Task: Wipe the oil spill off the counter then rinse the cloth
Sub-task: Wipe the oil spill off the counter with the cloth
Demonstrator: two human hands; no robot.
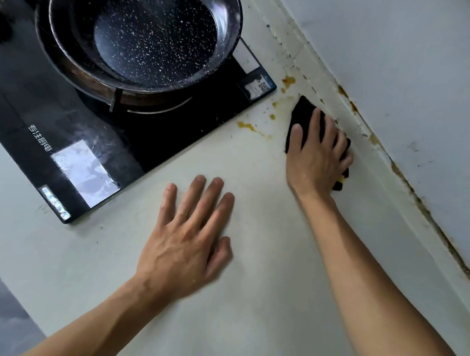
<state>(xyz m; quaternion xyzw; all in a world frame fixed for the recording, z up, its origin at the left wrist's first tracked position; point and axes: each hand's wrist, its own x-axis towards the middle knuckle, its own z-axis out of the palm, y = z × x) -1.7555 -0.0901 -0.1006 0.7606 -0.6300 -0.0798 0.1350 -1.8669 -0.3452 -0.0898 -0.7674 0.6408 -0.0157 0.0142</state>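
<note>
The left hand (191, 231) lies flat, fingers straight, bracing on the counter (244, 308) nearer its front edge. Farther in, by the back edge, the right hand (318, 154) presses straight-fingered on the black cloth (302, 109). Best sweep firmly left through the yellowish oil spill (247, 126) toward the hob's (145, 140) corner.

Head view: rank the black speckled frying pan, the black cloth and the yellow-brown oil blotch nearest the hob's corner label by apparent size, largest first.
1. Black speckled frying pan, by far the largest.
2. Black cloth, partly hidden under the right hand, so its full extent is unsure.
3. Yellow-brown oil blotch, smallest.
</note>
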